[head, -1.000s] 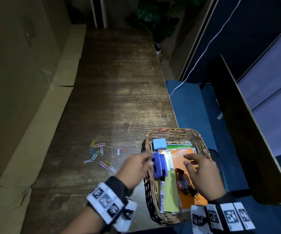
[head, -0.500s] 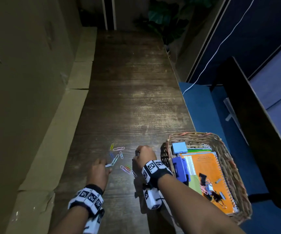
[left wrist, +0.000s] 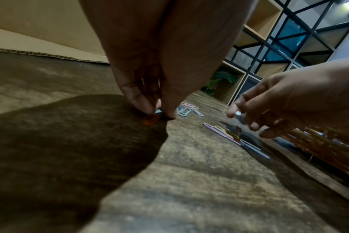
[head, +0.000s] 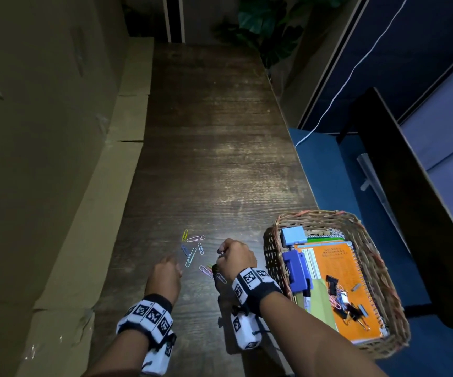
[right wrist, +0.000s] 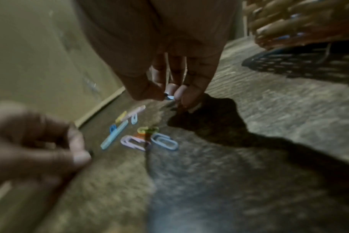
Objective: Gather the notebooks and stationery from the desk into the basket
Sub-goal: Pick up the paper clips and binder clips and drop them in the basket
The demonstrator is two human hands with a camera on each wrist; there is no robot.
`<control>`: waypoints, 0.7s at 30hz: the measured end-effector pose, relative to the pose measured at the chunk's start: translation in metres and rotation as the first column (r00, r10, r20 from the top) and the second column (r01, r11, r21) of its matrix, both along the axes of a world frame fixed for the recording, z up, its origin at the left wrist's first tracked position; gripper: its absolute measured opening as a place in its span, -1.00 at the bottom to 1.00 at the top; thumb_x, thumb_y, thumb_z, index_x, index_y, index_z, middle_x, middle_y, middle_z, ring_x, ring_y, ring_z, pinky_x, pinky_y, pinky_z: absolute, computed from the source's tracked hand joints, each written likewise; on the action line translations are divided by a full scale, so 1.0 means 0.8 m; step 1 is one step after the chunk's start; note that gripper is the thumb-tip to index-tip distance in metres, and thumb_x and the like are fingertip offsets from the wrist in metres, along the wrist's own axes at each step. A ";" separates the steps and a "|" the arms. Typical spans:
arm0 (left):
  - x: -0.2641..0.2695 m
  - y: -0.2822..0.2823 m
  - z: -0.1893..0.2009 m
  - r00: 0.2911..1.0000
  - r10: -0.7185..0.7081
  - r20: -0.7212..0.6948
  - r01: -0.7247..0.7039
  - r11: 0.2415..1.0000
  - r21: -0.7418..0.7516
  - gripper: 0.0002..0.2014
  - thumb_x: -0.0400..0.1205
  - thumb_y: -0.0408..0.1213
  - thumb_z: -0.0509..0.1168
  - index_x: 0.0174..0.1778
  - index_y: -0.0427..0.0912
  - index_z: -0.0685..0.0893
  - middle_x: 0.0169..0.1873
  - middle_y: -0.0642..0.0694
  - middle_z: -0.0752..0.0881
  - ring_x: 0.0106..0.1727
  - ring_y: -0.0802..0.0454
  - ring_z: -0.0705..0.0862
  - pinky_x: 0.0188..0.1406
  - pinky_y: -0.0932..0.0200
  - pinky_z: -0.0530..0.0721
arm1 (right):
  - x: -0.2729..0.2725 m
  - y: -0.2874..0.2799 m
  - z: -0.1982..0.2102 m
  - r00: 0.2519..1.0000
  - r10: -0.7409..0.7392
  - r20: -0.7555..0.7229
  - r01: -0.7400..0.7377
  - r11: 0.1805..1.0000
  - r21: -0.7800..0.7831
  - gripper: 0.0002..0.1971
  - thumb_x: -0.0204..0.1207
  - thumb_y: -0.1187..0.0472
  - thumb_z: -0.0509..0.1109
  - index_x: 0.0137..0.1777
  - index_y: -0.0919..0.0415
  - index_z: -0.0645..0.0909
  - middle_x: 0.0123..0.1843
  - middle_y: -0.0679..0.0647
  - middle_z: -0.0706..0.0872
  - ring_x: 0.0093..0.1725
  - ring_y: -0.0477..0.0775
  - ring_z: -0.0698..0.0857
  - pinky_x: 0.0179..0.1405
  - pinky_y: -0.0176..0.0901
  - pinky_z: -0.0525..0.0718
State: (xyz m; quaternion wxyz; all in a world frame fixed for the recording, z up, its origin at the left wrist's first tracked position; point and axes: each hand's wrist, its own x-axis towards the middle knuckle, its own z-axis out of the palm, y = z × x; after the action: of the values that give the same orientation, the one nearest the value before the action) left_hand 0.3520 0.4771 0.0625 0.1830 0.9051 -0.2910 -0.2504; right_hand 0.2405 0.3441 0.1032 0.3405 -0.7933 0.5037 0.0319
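Head view: dark wooden desk [head: 214, 148], cardboard sheets [head: 56, 159] along left edge, leafy plant [head: 268, 28] at far end, white cable [head: 356, 69] on blue wall at right. Wicker basket [head: 377, 270] at right desk edge, overhanging blue floor. Inside basket: orange spiral notebook [head: 342, 268], cover print too small to read; blue stapler [head: 297, 270]; pale blue box [head: 293, 235]; black binder clips [head: 347, 308] lying on notebook. Coloured paper clips [head: 192, 254] scattered on desk just left of basket. Left hand [head: 165, 276] down at left of clips, right hand [head: 236, 258] at their right edge, between clips and basket. Black-and-white marker bands on both wrists; no readable text.

Left wrist view: left hand [left wrist: 159, 63] with thumb and fingertip [left wrist: 141, 102] pressed together on desk, pinching orange paper clip [left wrist: 150, 119]. More clips [left wrist: 189, 110] just beyond. Right hand [left wrist: 279, 100] at right, fingers curled, small pale clip pinched at tips. Basket weave [left wrist: 319, 141] blurred behind. Grid shelving [left wrist: 289, 39] in background.

Right wrist view: blurred. Right hand [right wrist: 169, 63] with thumb and fingers closed on small blue clip [right wrist: 169, 97], lifted above desk. Loose clips [right wrist: 141, 132] lying between hands. Left hand [right wrist: 36, 141] at lower left, fingers curled; grip not resolvable here. Basket [right wrist: 299, 23] at upper right.
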 end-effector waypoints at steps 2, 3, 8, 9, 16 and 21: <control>0.002 0.008 -0.002 1.000 0.024 -0.011 -0.024 1.000 -0.016 -0.91 0.54 -0.39 0.26 -0.21 -0.11 0.53 -0.21 -0.19 0.75 -0.18 -0.21 0.71 -0.18 0.00 0.68 | -0.014 -0.005 0.011 0.986 -0.103 0.133 0.084 0.986 0.141 -0.86 0.33 0.32 0.43 -0.20 0.05 0.66 -0.27 -0.04 0.70 -0.25 0.00 0.70 -0.26 -0.20 0.64; 0.002 0.011 -0.003 0.999 0.037 -0.011 -0.037 0.999 -0.025 -0.91 0.55 -0.39 0.25 -0.12 -0.10 0.55 -0.18 -0.19 0.77 -0.15 -0.23 0.73 -0.16 0.00 0.69 | -0.026 -0.010 0.020 0.968 -0.133 0.215 0.086 0.973 0.216 -0.84 0.33 0.36 0.45 -0.23 0.05 0.65 -0.29 -0.04 0.68 -0.31 -0.06 0.67 -0.26 -0.22 0.67; -0.003 0.020 0.009 0.998 0.054 0.024 -0.053 0.997 -0.057 -0.92 0.52 -0.48 0.31 -0.15 -0.29 0.71 -0.12 -0.31 0.70 -0.12 -0.29 0.69 -0.11 -0.04 0.67 | -0.135 -0.047 0.078 0.884 -0.224 0.411 0.123 0.958 0.259 -0.68 0.28 0.61 0.40 -0.27 0.14 0.61 -0.38 -0.02 0.59 -0.46 -0.19 0.55 -0.37 -0.44 0.53; -0.006 0.019 0.015 0.998 0.063 0.010 -0.062 0.995 -0.082 -0.92 0.52 -0.48 0.33 -0.19 -0.28 0.73 -0.16 -0.29 0.71 -0.16 -0.26 0.70 -0.14 0.01 0.65 | -0.163 -0.056 0.084 0.890 -0.224 0.397 0.147 0.966 0.214 -0.70 0.28 0.60 0.42 -0.27 0.14 0.62 -0.38 0.00 0.61 -0.43 -0.12 0.59 -0.37 -0.37 0.56; -0.081 -0.027 0.075 0.951 -0.020 -0.307 -0.066 0.961 -0.268 -0.78 0.51 -0.49 0.37 -0.29 -0.04 0.74 -0.49 -0.12 0.76 -0.45 -0.03 0.76 -0.39 -0.02 0.79 | -0.297 -0.085 0.084 0.976 -0.204 0.076 0.209 0.975 -0.071 -0.78 0.35 0.37 0.50 -0.30 -0.01 0.69 -0.36 -0.06 0.75 -0.45 -0.05 0.69 -0.37 -0.16 0.60; -0.163 -0.079 0.102 0.889 -0.206 -0.409 0.048 0.930 -0.364 -0.82 0.58 -0.36 0.33 -0.21 0.03 0.74 -0.33 -0.02 0.78 -0.32 0.29 0.77 -0.29 0.28 0.74 | -0.326 -0.084 0.075 0.990 -0.141 -0.031 0.139 0.989 -0.050 -0.76 0.36 0.17 0.55 -0.28 -0.20 0.59 -0.28 -0.18 0.77 -0.30 -0.19 0.75 -0.19 -0.07 0.75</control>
State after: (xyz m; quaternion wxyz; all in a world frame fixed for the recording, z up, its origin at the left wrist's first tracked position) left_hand 0.2218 0.4138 0.1444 0.3819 0.7575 -0.3407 -0.4054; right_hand -0.0203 0.2773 0.1635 0.3142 -0.7633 0.5644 0.0096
